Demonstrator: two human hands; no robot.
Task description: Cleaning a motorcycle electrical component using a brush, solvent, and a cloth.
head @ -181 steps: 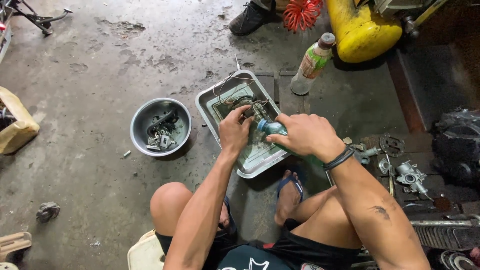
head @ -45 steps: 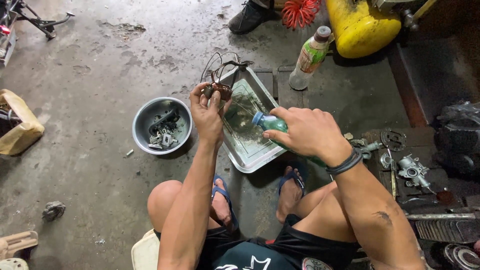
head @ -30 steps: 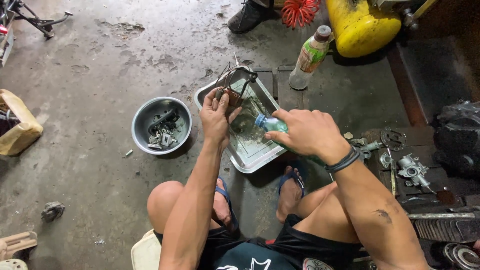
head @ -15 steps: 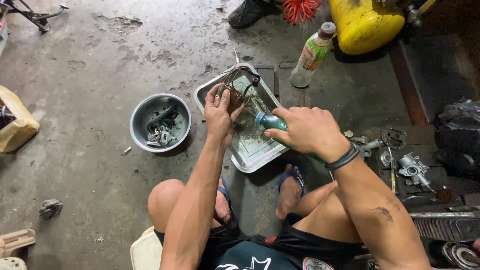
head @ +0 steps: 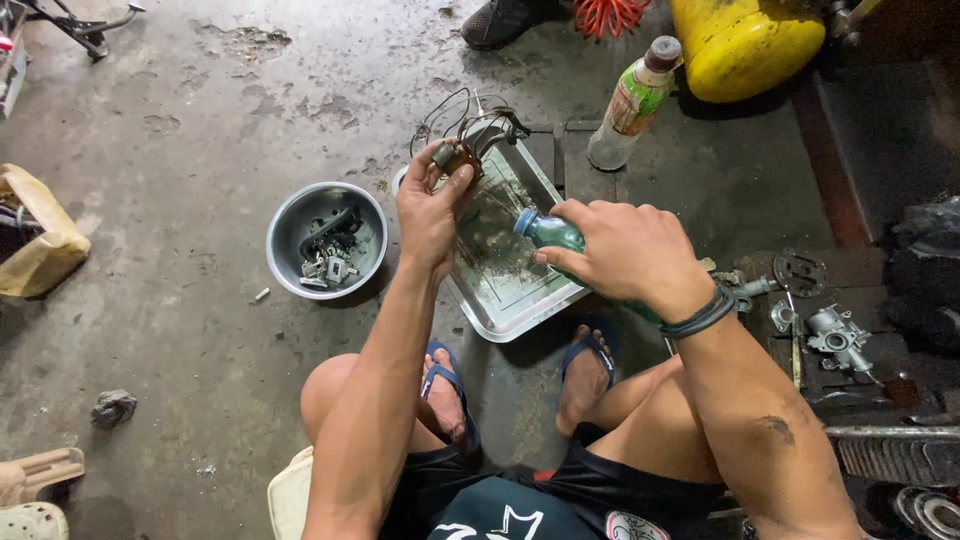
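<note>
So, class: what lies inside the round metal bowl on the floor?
The round metal bowl holds a dark curved part and small grey metal pieces. Anything beneath that pile is covered.

Stained concrete floor, yellow tank

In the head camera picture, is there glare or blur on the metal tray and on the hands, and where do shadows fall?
Head view: the rectangular metal tray shows soft sheen on its rim, no harsh glare; the left hand holding the small wired part and the right hand on the green plastic bottle look sharp; soft shadows lie under the tray and round grey bowl; the right edge is dark.
</note>
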